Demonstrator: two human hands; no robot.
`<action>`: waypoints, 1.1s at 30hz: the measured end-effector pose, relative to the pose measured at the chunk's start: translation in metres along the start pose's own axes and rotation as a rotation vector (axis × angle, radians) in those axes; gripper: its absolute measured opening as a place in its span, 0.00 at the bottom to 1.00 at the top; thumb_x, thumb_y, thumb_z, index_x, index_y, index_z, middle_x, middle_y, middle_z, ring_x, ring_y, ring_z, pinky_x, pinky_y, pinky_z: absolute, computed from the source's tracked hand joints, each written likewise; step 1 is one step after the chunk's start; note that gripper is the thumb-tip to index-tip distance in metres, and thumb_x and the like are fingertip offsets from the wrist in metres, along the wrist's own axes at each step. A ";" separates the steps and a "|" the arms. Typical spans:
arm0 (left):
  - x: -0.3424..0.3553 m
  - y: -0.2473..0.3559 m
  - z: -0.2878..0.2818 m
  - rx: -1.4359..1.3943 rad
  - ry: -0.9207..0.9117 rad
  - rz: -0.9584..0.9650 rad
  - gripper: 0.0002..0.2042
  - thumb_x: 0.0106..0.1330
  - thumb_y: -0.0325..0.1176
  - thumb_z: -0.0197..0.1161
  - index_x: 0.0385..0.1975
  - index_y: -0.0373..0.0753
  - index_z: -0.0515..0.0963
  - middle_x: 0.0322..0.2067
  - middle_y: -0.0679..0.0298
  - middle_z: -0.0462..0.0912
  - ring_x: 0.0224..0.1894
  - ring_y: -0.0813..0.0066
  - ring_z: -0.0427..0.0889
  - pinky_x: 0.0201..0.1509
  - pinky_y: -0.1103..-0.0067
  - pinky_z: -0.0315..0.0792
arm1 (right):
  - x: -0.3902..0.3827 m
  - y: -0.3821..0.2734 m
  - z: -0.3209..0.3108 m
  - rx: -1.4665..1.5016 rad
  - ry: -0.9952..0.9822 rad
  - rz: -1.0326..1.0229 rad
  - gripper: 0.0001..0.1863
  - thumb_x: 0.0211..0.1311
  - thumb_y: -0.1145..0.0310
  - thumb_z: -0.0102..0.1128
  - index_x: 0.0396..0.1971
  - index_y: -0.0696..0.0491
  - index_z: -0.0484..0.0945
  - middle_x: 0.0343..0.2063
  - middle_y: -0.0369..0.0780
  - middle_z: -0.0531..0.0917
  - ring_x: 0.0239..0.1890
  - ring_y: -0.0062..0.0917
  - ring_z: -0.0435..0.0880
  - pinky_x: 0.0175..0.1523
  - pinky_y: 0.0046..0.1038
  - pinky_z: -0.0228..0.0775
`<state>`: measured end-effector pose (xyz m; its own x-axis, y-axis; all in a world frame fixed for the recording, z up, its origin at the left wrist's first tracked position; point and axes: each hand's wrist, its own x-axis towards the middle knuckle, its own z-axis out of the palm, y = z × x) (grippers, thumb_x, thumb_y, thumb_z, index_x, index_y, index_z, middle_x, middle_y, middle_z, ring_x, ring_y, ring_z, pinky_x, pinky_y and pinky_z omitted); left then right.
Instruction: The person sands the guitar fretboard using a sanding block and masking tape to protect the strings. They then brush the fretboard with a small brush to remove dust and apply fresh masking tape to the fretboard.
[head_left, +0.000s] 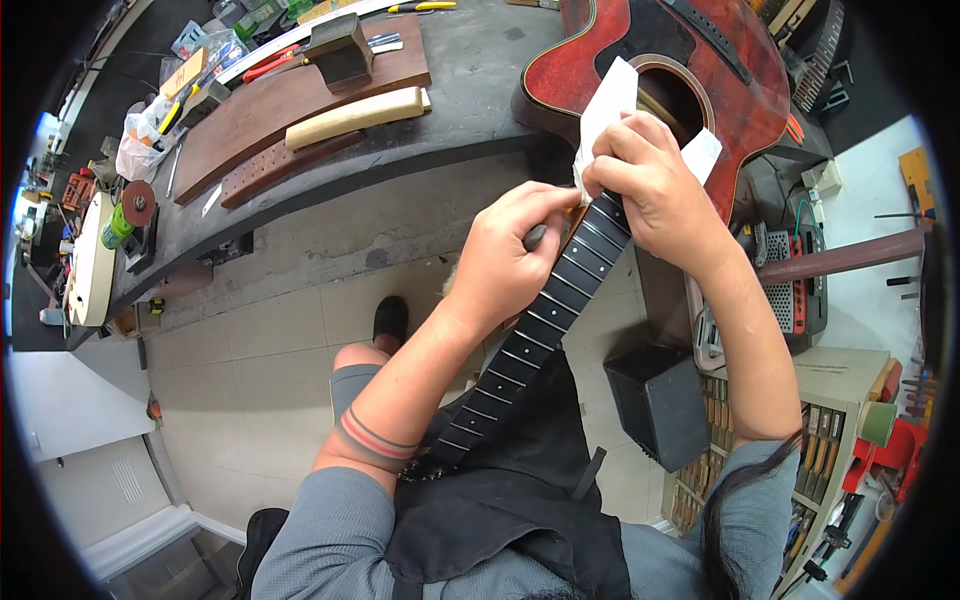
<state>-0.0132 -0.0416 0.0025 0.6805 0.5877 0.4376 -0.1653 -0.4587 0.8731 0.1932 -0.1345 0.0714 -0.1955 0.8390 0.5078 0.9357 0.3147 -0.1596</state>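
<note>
A red acoustic guitar [565, 75] lies with its body on the bench and its neck running down toward my lap. The dark fretboard [550, 312] shows metal frets and small white dots. White paper [608, 105] covers part of the top beside the soundhole [675, 95]. My left hand [505, 245] is closed round a tool with a dark rounded handle end [535, 237]; its working end is hidden. At the body end of the neck, my right hand [650, 185] has its fingers bent and pressed together by the paper. What they grip is hidden.
The dark bench [470, 75] carries a brown wooden board [250, 115], a pale wooden block [355, 117] and a dark metal block [340, 55]. A black bin [655, 405] stands near a cabinet of tools [825, 440] at the right. Another guitar neck [850, 260] juts in there.
</note>
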 end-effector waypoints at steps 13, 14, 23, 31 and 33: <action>0.000 0.005 -0.024 0.151 -0.261 0.033 0.26 0.69 0.12 0.62 0.65 0.37 0.89 0.59 0.54 0.90 0.59 0.55 0.91 0.66 0.66 0.83 | -0.001 0.002 0.006 -0.026 0.040 -0.055 0.06 0.58 0.77 0.67 0.36 0.52 0.83 0.41 0.38 0.81 0.52 0.40 0.79 0.65 0.44 0.72; 0.002 0.003 -0.025 0.146 -0.241 0.050 0.26 0.69 0.12 0.62 0.65 0.38 0.89 0.60 0.54 0.90 0.59 0.55 0.91 0.66 0.66 0.83 | 0.001 0.003 0.005 -0.021 0.026 -0.052 0.06 0.57 0.77 0.67 0.35 0.52 0.83 0.41 0.38 0.81 0.51 0.41 0.79 0.64 0.44 0.72; 0.002 0.010 -0.019 0.176 -0.218 0.020 0.29 0.68 0.11 0.60 0.67 0.42 0.88 0.59 0.55 0.91 0.58 0.53 0.92 0.65 0.66 0.84 | 0.000 0.007 -0.005 0.112 0.014 0.049 0.08 0.57 0.82 0.61 0.34 0.54 0.80 0.42 0.40 0.81 0.52 0.43 0.77 0.59 0.44 0.74; 0.002 -0.008 -0.019 -0.084 -0.160 -0.014 0.26 0.69 0.13 0.58 0.66 0.36 0.88 0.59 0.55 0.89 0.62 0.60 0.89 0.68 0.70 0.81 | 0.001 0.011 0.002 0.021 0.091 0.039 0.07 0.57 0.81 0.61 0.34 0.54 0.79 0.44 0.40 0.80 0.54 0.42 0.78 0.62 0.43 0.74; 0.000 -0.006 -0.011 -0.123 -0.145 -0.103 0.26 0.70 0.14 0.57 0.65 0.34 0.88 0.60 0.55 0.88 0.63 0.63 0.87 0.69 0.72 0.79 | 0.000 0.011 0.004 0.026 0.118 0.051 0.07 0.57 0.81 0.61 0.33 0.54 0.79 0.43 0.40 0.80 0.54 0.42 0.78 0.62 0.43 0.74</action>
<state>-0.0199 -0.0312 -0.0005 0.7925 0.5209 0.3173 -0.1695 -0.3117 0.9349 0.2027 -0.1290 0.0662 -0.1100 0.7965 0.5946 0.9354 0.2852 -0.2091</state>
